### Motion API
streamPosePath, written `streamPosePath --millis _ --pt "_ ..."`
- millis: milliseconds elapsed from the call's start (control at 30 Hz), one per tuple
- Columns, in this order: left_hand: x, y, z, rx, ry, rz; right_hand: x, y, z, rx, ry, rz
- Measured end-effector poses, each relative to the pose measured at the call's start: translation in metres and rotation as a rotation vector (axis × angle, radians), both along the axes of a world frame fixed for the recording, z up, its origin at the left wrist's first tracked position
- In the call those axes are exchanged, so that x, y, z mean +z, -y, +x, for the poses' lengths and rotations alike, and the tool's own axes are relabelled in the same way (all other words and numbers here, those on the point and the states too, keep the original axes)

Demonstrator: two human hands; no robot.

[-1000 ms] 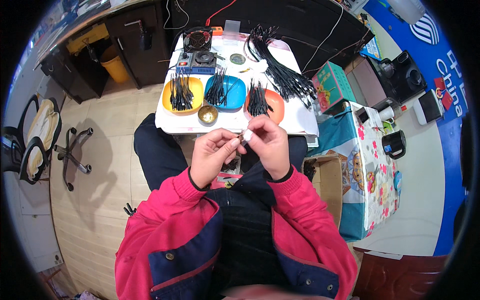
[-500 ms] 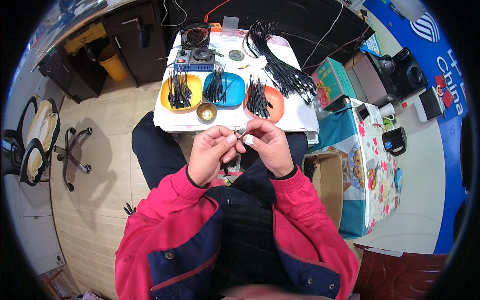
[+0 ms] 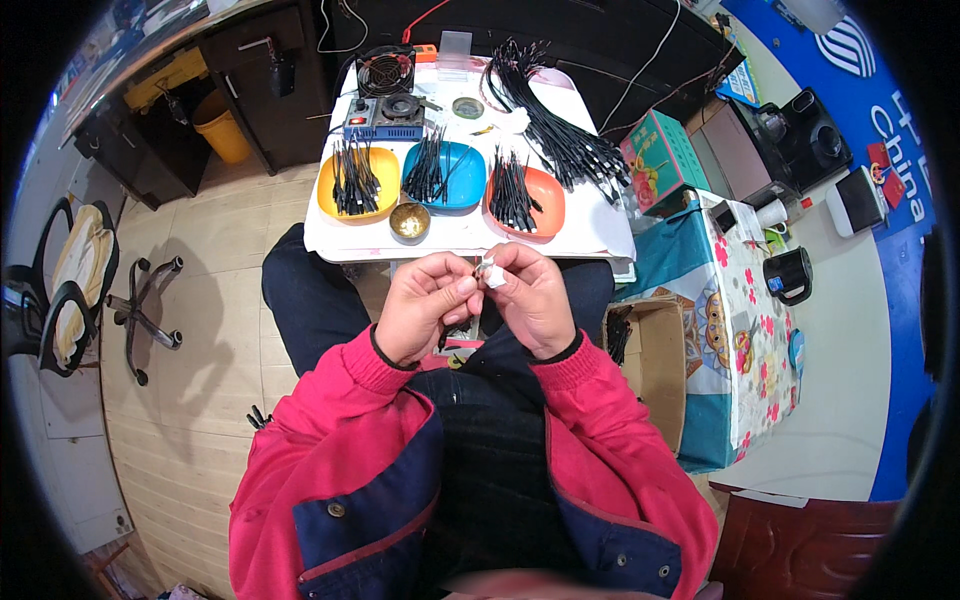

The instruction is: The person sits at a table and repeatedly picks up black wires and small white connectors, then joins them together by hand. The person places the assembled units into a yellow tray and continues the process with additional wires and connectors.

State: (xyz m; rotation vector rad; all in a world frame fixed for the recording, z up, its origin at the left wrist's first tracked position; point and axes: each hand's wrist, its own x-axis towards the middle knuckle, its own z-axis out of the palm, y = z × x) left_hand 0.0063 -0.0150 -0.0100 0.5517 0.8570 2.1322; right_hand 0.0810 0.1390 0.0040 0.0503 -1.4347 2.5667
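Note:
My left hand [image 3: 420,305] and my right hand [image 3: 535,300] meet in front of the near table edge, fingertips pinched together. Between them is the end of a thin black cable [image 3: 478,272]; the fingers mostly hide it. White wrapping [image 3: 493,277] covers the tip of my right thumb. Just beyond the hands, short black cables lie in a yellow tray [image 3: 328,203], a blue tray [image 3: 476,185] and an orange tray [image 3: 552,212]. A small brass-coloured bowl [image 3: 410,222] stands nearest the left hand.
Farther back on the white table [image 3: 350,240] are a blue heating unit [image 3: 384,122], a black fan [image 3: 386,72] and a large bundle of black cables [image 3: 560,130]. To the right stand a green-and-pink box [image 3: 660,160], an open cardboard box [image 3: 660,350] and a black mug [image 3: 790,277].
My right fingertips have closed in against the left ones, and the hands have shifted slightly. The trays and bowl sit a little differently in the picture as the view moved.

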Motion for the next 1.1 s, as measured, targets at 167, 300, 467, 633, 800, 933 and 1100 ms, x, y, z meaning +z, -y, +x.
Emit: streamPosePath --millis 167,300,467,633,800,933,1100 --pt "-0.005 0.000 0.000 -0.147 0.232 0.109 -0.013 0.001 0.000 0.101 0.048 -0.244" --pt "-0.006 -0.002 0.000 -0.149 0.250 0.108 -0.011 0.003 0.000 0.102 0.048 -0.255" --pt "-0.005 -0.001 0.001 0.032 -0.068 -0.100 0.008 0.002 0.014 -0.371 -0.131 0.862" --pt "-0.006 0.000 0.004 0.055 -0.106 -0.075 0.002 0.001 0.013 -0.237 -0.040 0.399" --pt "-0.007 -0.003 0.004 -0.030 0.036 -0.027 -0.014 -0.002 0.007 0.136 0.155 -0.278" --pt "-0.008 0.001 -0.004 -0.174 0.107 -0.042 -0.011 -0.009 0.009 0.124 0.125 -0.153" --pt "-0.012 -0.005 -0.006 -0.215 0.077 -0.047 -0.010 -0.016 0.007 0.123 0.097 -0.049"
